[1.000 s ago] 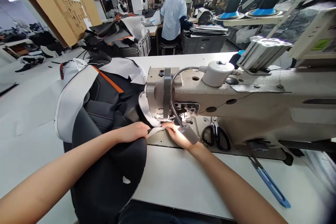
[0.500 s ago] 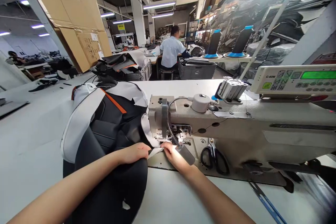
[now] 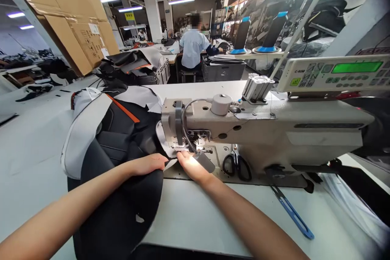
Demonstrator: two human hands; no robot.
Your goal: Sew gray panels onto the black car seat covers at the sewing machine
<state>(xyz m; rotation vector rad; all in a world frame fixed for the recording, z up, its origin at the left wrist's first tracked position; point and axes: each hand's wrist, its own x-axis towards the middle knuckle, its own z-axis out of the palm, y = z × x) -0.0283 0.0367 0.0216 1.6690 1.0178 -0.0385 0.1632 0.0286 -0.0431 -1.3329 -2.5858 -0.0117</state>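
Observation:
A black leather-like seat cover (image 3: 122,199) with white backing and an orange stripe lies bunched left of the sewing machine (image 3: 258,124). My left hand (image 3: 149,164) is closed on the cover's edge, a little left of the needle area. Close in front of the presser foot, my right hand (image 3: 190,165) pinches the same edge, its fingertips under the machine's lamp (image 3: 204,161). A pale strip (image 3: 170,164) of the edge shows between both hands. The needle itself is too small to make out.
Black-handled scissors (image 3: 237,166) lie on the machine bed. Blue tweezers (image 3: 292,213) rest on the white table (image 3: 189,215). Two black thread cones (image 3: 243,34) stand behind, near a control panel (image 3: 338,74). A co-worker (image 3: 193,46) sits beyond, by a grey crate (image 3: 224,69).
The head view has tilted down and turned slightly right, so everything sits higher and further left. Both hands keep their hold on the cover's edge, with little movement against the machine.

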